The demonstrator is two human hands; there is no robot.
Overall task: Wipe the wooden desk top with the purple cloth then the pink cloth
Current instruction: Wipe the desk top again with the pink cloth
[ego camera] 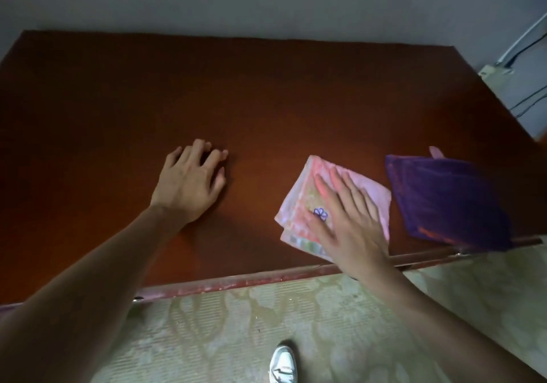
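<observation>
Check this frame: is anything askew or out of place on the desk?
Only the purple cloth: its near corner hangs past the wooden desk's front edge. The pink cloth lies flat under the right hand.

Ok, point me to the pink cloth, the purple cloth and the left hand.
pink cloth (299, 205): head view, on its bare left part beside the flower print.
purple cloth (444, 199): head view, middle of the fabric.
left hand (191, 179): head view, back of the hand, on the desk.

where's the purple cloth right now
In the head view the purple cloth lies flat at the desk's near right corner, just right of the pink cloth under the right hand, untouched.
</observation>
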